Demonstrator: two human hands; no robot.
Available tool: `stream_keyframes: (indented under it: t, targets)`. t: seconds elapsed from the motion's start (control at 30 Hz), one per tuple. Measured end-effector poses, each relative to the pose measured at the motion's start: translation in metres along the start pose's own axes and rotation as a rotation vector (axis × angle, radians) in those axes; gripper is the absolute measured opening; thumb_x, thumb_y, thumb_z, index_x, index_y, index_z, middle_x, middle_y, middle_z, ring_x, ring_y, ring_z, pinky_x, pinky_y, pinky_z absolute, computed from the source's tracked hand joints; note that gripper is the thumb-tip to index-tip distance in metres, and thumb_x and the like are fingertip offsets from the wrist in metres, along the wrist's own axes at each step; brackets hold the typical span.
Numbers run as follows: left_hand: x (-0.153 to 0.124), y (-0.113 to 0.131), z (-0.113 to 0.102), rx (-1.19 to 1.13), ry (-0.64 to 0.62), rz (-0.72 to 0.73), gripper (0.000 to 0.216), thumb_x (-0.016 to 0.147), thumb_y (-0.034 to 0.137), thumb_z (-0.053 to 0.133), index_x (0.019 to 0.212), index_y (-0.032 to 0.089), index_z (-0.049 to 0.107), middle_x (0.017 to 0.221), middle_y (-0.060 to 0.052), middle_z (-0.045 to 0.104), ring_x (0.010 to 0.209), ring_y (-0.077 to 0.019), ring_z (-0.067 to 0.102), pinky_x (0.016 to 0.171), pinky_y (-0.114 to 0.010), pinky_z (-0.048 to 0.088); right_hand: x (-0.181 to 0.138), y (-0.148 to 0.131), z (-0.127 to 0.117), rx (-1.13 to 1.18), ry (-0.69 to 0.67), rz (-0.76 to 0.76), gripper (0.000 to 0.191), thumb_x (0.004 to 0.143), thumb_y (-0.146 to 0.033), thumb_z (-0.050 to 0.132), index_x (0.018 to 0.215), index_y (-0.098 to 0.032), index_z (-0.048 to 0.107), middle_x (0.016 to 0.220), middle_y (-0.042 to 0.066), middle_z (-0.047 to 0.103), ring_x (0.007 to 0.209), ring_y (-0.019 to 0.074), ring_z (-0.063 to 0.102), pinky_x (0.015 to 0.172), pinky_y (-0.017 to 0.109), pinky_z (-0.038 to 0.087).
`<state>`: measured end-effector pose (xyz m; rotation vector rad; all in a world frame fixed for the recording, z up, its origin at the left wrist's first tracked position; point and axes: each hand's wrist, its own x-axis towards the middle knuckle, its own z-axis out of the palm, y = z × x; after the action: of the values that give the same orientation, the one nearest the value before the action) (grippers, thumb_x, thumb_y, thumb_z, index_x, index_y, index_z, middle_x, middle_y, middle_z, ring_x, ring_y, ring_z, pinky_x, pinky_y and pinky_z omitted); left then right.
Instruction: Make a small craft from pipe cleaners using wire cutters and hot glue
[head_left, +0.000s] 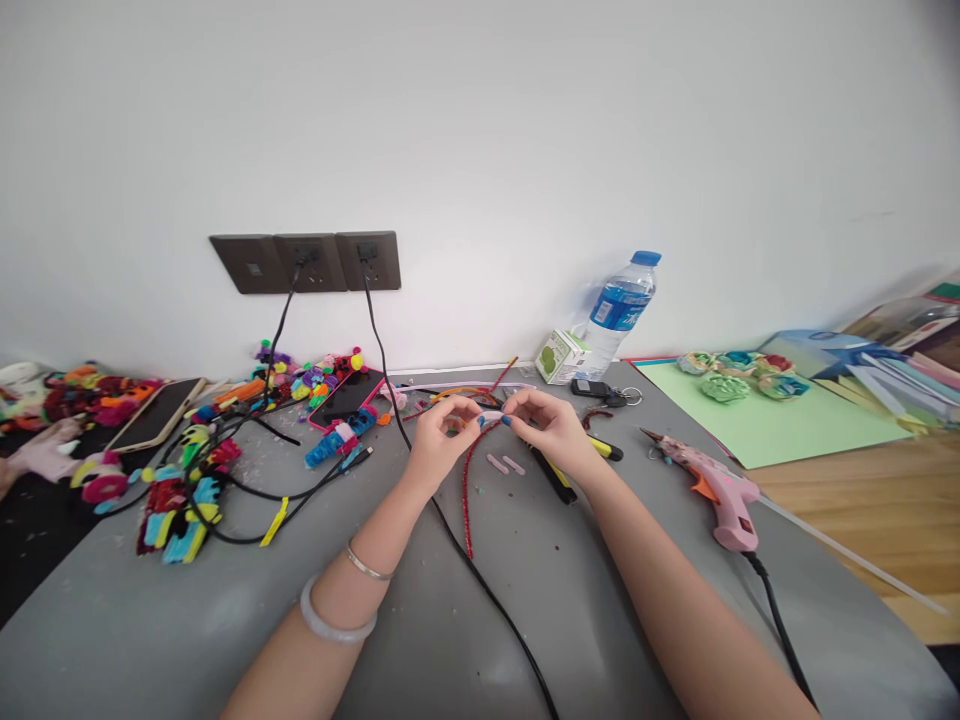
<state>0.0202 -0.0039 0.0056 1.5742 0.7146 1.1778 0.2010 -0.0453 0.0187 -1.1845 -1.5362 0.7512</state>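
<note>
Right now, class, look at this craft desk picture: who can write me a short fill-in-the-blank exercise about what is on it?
1. Both hands, left hand and right hand, pinch a small pale piece above a ____ pipe cleaner.
2. The glue gun right of the hands is ____ in colour.
3. The water bottle by the wall has a ____ cap.
4. Two black cables plug into the wall ____.

Missing words: red; pink; blue; sockets

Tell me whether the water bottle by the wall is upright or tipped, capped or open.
Upright and capped: the water bottle stands on the table, blue cap on top.
</note>
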Motion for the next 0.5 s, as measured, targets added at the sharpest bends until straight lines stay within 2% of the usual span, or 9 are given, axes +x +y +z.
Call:
stream_keyframes:
  t: [0.5]
  targets:
    - [-0.0016,-0.0008,0.0004,0.053,-0.013,0.009,0.007,0.078,0.023,0.063,0.082,0.017,0.064,0.086,-0.005,0.065,0.080,-0.0150,0.060,0.066,-0.023,0.046,-0.0005,0.0016,0.0009,-0.003,-0.022,-0.020,0.006,0.082,-0.026,0.061,0.083,-0.020,0.058,0.080,0.002,0.058,0.071,0.0150,0.052,0.066,0.028,0.041]
